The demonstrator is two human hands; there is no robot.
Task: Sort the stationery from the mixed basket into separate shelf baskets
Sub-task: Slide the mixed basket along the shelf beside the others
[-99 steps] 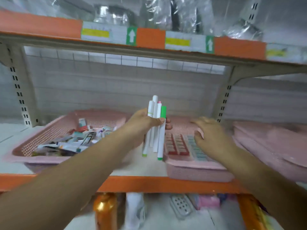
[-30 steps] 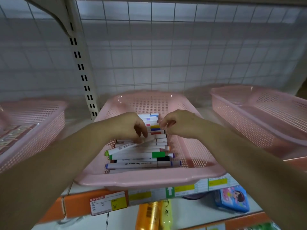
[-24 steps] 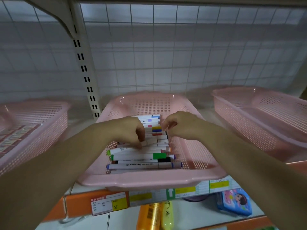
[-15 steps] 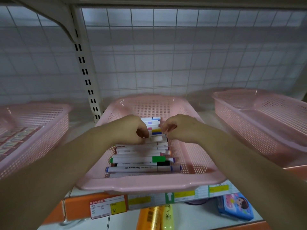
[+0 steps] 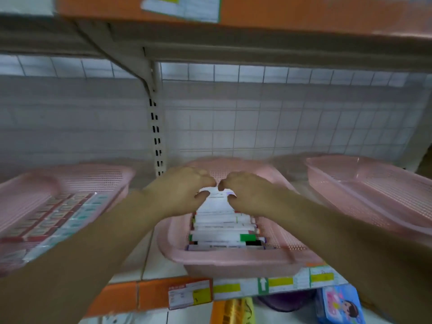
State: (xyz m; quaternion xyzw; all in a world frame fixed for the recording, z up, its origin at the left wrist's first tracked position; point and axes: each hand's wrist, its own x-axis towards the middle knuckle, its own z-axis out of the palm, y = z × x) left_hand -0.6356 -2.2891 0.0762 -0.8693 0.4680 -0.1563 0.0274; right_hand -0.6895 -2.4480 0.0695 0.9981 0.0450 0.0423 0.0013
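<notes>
A pink mesh basket (image 5: 233,259) stands mid-shelf with several white markers (image 5: 224,232) lying side by side in it, their caps green, black and other colours. My left hand (image 5: 180,195) and my right hand (image 5: 250,197) hover close together over the far end of the marker row. Their fingers are loosely curled and their fingertips almost meet. Nothing is visibly gripped in either hand. The farthest markers are partly hidden under my hands.
On the left stands a pink basket (image 5: 70,178) holding flat boxed sets (image 5: 58,213). An empty pink basket (image 5: 374,183) stands on the right. A slotted shelf upright (image 5: 155,127) rises behind. On the lower shelf are an orange bottle (image 5: 231,309) and a blue box (image 5: 339,305).
Earlier my left hand carried a bunch of markers from the mixed basket. In the last second both hands stayed over the marker basket, and the view tilted upward.
</notes>
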